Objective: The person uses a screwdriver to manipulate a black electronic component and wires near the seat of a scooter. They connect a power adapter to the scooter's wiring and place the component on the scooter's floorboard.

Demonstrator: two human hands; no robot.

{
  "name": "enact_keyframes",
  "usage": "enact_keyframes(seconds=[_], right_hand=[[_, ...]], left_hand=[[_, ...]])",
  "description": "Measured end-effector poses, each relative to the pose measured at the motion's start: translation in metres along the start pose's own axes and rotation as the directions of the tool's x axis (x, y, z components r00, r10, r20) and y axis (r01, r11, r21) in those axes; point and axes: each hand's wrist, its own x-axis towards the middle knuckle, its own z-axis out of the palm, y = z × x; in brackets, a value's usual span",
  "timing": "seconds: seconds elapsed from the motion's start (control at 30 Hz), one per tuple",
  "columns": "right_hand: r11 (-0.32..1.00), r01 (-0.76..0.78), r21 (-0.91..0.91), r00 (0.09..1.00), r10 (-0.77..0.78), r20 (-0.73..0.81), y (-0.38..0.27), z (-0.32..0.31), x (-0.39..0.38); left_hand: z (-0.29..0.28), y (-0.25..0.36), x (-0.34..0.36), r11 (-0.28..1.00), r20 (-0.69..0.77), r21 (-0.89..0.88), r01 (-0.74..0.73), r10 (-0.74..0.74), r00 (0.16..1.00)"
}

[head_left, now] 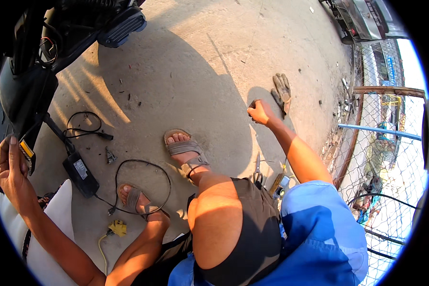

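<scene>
My left hand (13, 169) is closed on a dark plug-like piece with an orange-yellow band (27, 150), beside the black vehicle body (24, 90). My right hand (259, 112) is closed, out over the concrete left of a dirty work glove (282, 93); a small dark object at its fingers is too unclear to name. Below my left hand lie a black power adapter (81, 175) with cables, a small metal piece (110, 155) and a yellow socket (119, 229) on a cord. Scissors (257, 169) and a small tool with a display (280, 186) lie by my leg.
The vehicle fills the upper left. My sandalled feet rest on the concrete floor (186, 66). A white padded item (52, 229) is at lower left. A chain-link fence (367, 157) with wooden and blue rails runs along the right, with another vehicle (364, 19) at top right.
</scene>
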Motion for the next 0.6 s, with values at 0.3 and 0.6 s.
enact_keyframes(seconds=[0.3, 0.6], right_hand=[[0.931, -0.354, -0.089, 0.851, 0.360, 0.382, 0.137, 0.027, -0.121], [0.815, -0.301, -0.494, 0.832, 0.478, 0.281, 0.184, 0.080, -0.196]], left_hand=[[-0.003, 0.029, -0.016, 0.996, -0.005, 0.092, -0.002, 0.003, 1.000], [-0.001, 0.042, -0.028, 0.992, 0.040, 0.115, 0.053, -0.058, 0.998]])
